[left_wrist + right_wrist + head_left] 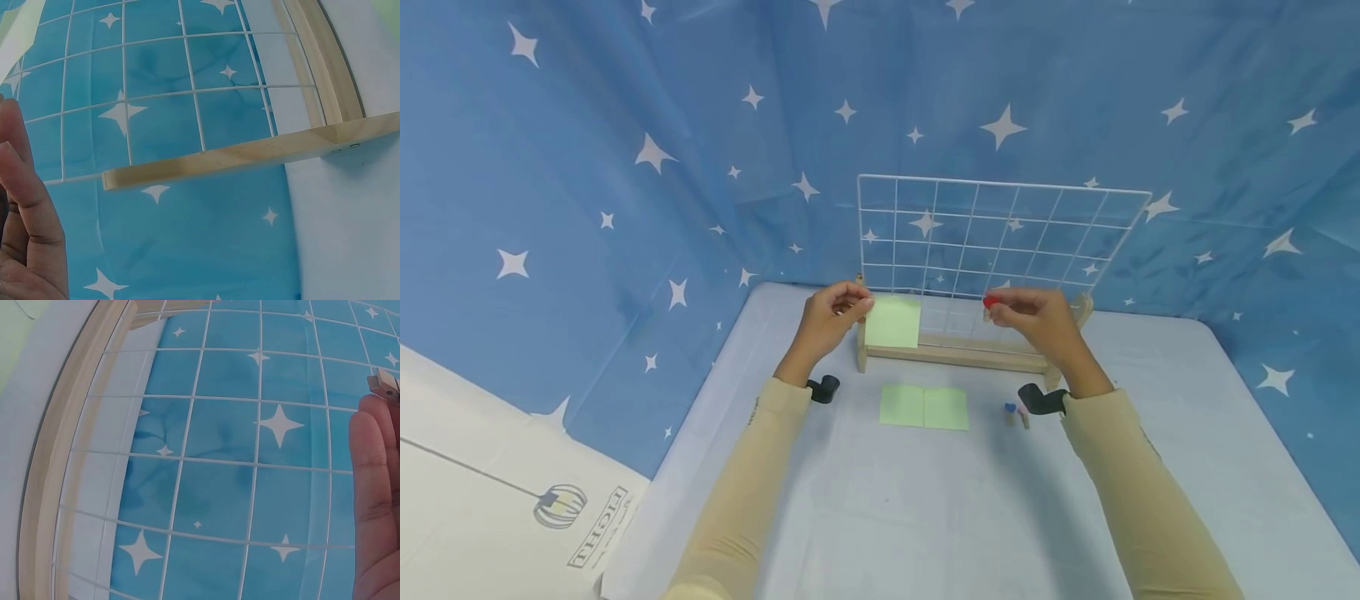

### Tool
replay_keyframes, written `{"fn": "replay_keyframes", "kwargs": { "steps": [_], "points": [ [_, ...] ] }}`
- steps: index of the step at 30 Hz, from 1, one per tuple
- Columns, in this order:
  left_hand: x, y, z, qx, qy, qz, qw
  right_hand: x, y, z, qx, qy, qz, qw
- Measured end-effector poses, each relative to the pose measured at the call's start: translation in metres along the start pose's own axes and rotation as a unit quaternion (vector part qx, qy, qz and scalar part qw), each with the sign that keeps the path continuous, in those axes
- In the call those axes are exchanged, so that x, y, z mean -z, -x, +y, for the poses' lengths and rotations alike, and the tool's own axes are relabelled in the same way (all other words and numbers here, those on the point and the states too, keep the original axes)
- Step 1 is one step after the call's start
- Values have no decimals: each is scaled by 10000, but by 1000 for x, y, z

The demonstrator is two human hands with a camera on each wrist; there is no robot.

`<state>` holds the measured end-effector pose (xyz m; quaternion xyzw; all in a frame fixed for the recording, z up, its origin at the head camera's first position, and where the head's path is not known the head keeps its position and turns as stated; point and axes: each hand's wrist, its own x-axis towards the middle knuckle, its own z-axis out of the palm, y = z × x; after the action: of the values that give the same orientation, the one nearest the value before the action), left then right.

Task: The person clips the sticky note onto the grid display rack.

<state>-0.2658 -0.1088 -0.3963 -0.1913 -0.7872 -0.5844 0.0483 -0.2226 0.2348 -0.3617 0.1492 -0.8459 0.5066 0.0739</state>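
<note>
In the head view my left hand (pixel 829 321) pinches a pale green paper sheet (pixel 895 323) at its left edge, thumb against fingertips. The sheet stands upright in front of the lower left of a white wire grid (pixel 1000 184). My right hand (pixel 1045 318) pinches a small wooden clothespin with a red heart (pixel 991 301) between thumb and fingers, near the grid's lower middle. The clothespin's wooden tip (pixel 381 384) shows above the fingers in the right wrist view. A corner of the paper (pixel 15 37) appears at upper left in the left wrist view.
The grid leans back in a wooden stand (pixel 962 357). Two more green sheets (pixel 901 406) lie side by side on the white table (pixel 880 517). A blue-heart clothespin (pixel 1010 409) and a pink one (pixel 1024 416) lie to their right. A starry blue curtain (pixel 760 150) hangs behind.
</note>
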Motion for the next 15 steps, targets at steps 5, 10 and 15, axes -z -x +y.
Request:
{"fn": "replay_keyframes", "kwargs": {
  "steps": [5, 10, 15],
  "points": [
    [1, -1, 2, 14, -81, 13, 10000, 1, -3, -4, -42, -194, -121, 9997],
    [1, -4, 6, -75, -96, -51, 9999, 4, -8, -8, -120, -548, -236, 9981],
    [0, -6, 11, -82, -95, -81, 9999, 6, -13, -12, -150, -814, -315, 9961]
  ]
}}
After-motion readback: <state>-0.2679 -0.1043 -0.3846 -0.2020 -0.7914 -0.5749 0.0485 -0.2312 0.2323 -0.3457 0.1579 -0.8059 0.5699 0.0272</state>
